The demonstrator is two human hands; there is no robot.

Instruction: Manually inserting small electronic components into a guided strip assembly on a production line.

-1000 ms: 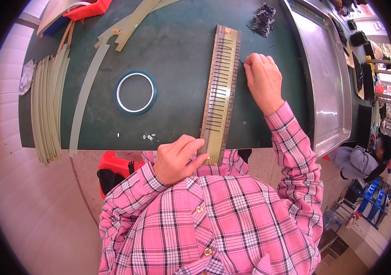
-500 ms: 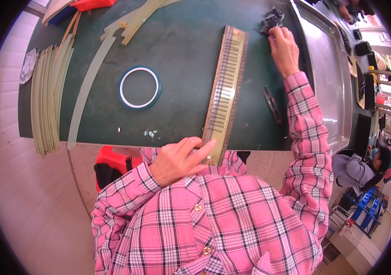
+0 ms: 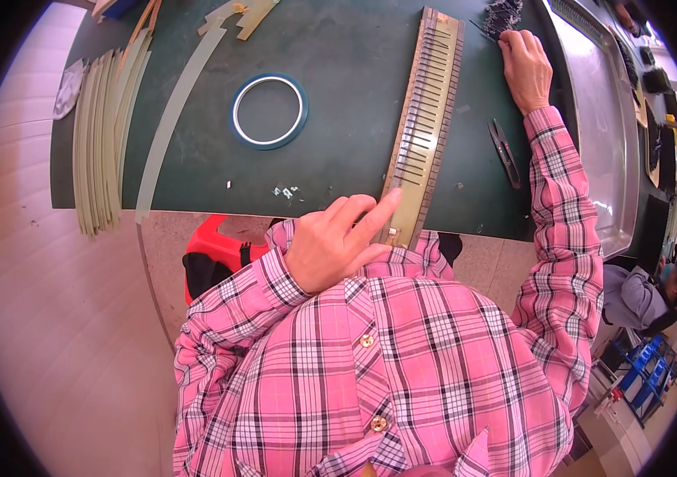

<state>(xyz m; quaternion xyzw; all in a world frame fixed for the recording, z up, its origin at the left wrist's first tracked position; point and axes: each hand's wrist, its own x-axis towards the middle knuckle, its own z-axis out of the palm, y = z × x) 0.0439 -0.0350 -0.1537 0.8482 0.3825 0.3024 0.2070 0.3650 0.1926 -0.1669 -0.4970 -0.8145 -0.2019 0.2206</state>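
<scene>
In the head view, a long, slotted tan strip point(image 3: 416, 135) is seen slanting right of centre on the dark green table point(image 3: 195, 159), crossed by a row of thin dark pins point(image 3: 418, 127). Its lower end, overhanging the table edge, is touched by the index fingertip of the left hand point(image 3: 330, 242), whose fingers are spread loosely, clenched on nothing. At upper right, the right hand point(image 3: 528, 70) is held with bent fingers at the lower edge of a dark pile of similar pieces point(image 3: 503, 14); whether one is pinched cannot be told. A pair of tweezers point(image 3: 504, 151) is left lying below that hand, beside the metal tray point(image 3: 609, 119). The step in hand is judged to be the picking of a single piece; a fine fingertip pinch is called for, with the strip kept steady.
</scene>
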